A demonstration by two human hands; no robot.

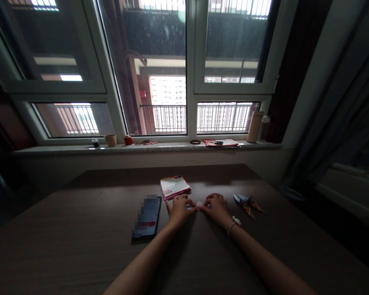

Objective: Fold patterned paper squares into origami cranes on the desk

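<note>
My left hand (179, 209) and my right hand (216, 208) rest side by side on the dark wooden table (80, 237), fingers curled and pinching a small pale piece of folded paper (199, 203) between them. Most of the paper is hidden by my fingers. A bracelet sits on my right wrist. Just beyond my left hand lies a pack of paper sheets (175, 186) with a pink and white cover. To the right of my right hand lie folded paper figures (248, 203) in blue and patterned colours.
A phone (147, 217) lies flat left of my left hand. The stone windowsill (64, 149) holds a small cup (111, 140), a red pot (128, 140), red papers (221, 142) and a tall beige flask (254, 127). A curtain hangs at the right.
</note>
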